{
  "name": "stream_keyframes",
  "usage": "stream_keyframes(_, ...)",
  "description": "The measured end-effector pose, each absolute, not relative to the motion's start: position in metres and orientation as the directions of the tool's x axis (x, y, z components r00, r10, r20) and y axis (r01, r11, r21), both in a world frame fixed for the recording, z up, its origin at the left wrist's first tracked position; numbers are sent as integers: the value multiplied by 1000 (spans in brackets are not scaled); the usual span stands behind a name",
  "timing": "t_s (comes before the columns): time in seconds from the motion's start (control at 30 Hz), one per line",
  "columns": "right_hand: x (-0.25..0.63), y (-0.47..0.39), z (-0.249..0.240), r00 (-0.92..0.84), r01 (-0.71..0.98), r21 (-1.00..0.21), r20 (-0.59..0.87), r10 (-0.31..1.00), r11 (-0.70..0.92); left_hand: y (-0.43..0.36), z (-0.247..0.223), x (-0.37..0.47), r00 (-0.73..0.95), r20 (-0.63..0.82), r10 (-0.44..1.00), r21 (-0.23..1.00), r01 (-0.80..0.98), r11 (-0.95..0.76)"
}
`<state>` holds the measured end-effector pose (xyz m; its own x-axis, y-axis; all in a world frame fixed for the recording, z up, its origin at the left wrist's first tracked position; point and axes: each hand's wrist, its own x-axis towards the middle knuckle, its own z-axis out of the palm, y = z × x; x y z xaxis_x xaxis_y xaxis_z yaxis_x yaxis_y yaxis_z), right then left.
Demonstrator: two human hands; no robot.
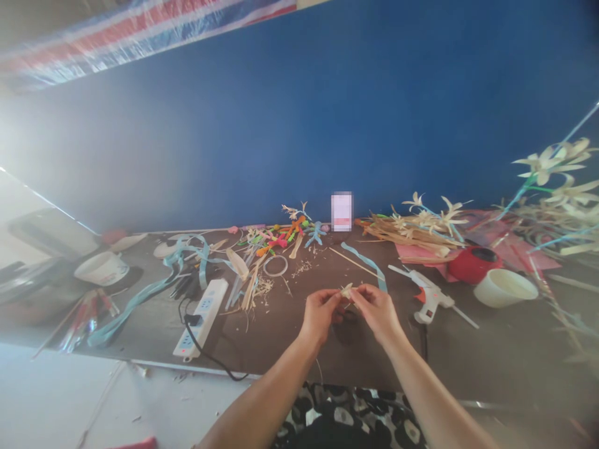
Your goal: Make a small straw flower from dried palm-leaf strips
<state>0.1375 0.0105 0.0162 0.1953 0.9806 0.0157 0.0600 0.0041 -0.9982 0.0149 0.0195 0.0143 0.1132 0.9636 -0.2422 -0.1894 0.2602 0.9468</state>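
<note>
Near the front middle of the dark table, my left hand (324, 312) and my right hand (374, 305) meet fingertip to fingertip. Both pinch a small pale, straw-coloured piece (346, 290), perhaps a strip of dried husk; most of it is hidden by the fingers. Just behind my hands lies a light-blue ribbon (369, 259) with a thin stick (355, 262) across it. To the right of my right hand rests a white glue gun (429, 296) with a glue stick poking out of its back.
On the left are a power strip (201, 321) with a black cord, more blue ribbon (135, 312) and a white bowl (102, 268). Coloured pieces (283, 240) and a tape ring (276, 266) lie behind. At right stand a white cup (505, 289), a red pot (472, 263) and pale husk flowers (545, 165).
</note>
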Motion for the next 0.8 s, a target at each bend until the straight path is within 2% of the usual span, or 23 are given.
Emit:
stream_keyframes(0.17,137,11,15,194,-57,-996,-73,978,-63,17,16,13,104,-74,992,996,48,70)
stream_keyframes(0.3,136,12,13,207,-96,-992,-101,973,-83,13,26,10,140,160,977,940,282,-195)
stream_keyframes(0.4,135,13,14,216,-73,-994,-91,972,-77,13,30,11,159,215,963,912,319,-257)
stream_keyframes(0.5,135,12,18,221,-85,-995,-64,973,-46,18,28,12,123,98,988,968,219,-123)
stream_keyframes(0.63,134,13,23,238,-119,-993,-29,971,-1,26,22,16,122,-166,979,979,-99,178)
stream_keyframes(0.7,134,14,24,220,-132,-991,-22,975,8,28,22,17,133,-216,967,951,-195,239)
stream_keyframes(0.8,132,17,26,185,-134,-991,-18,983,7,28,25,19,143,-232,962,936,-237,261)
